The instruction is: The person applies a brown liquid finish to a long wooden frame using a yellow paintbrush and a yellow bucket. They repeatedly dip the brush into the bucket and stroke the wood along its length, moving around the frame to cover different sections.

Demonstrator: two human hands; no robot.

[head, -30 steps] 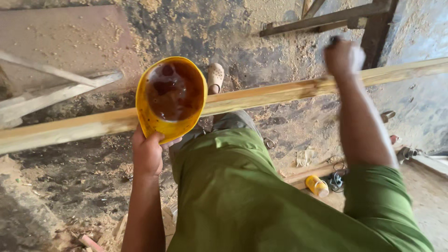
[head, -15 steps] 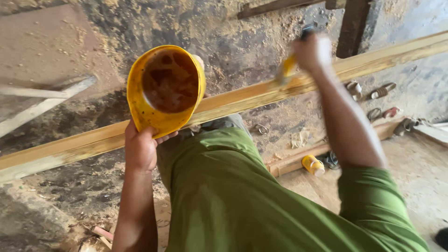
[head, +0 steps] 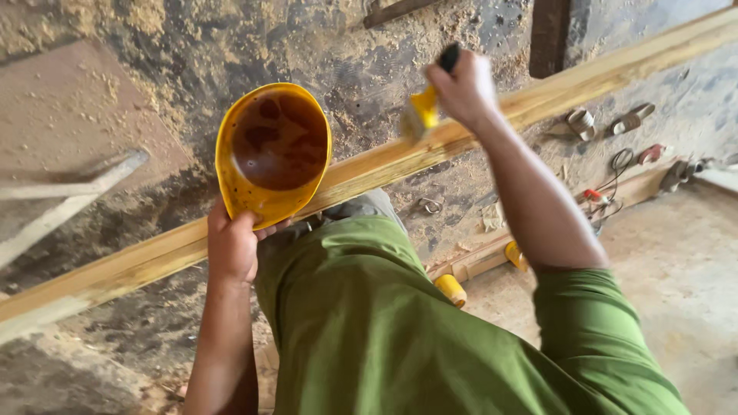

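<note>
Plank: a long pale wooden plank [head: 384, 165] crosses the whole view, its long axis running from 8 o'clock up to 2 o'clock, just beyond the person's green-clad body.
Right hand: the right hand [head: 463, 86], at 1 o'clock, is closed around the dark handle of a yellow brush [head: 422, 114]; the blurred brush head sits on or just above the plank's top face.
Left hand: the left hand [head: 231, 244], at 9 o'clock, grips the lower rim of a yellow hard hat [head: 273, 154] held upside down like a bowl, with a brown liquid or stain inside.
Nearer hand: the right, directly over the plank; the hat overlaps the plank from this view.
Surroundings: sawdust-strewn floor; small tools and a cable [head: 615, 165] lie beyond the plank at 3 o'clock; a yellow can [head: 450, 290] near centre.
Obstructions: none between brush and plank.
</note>
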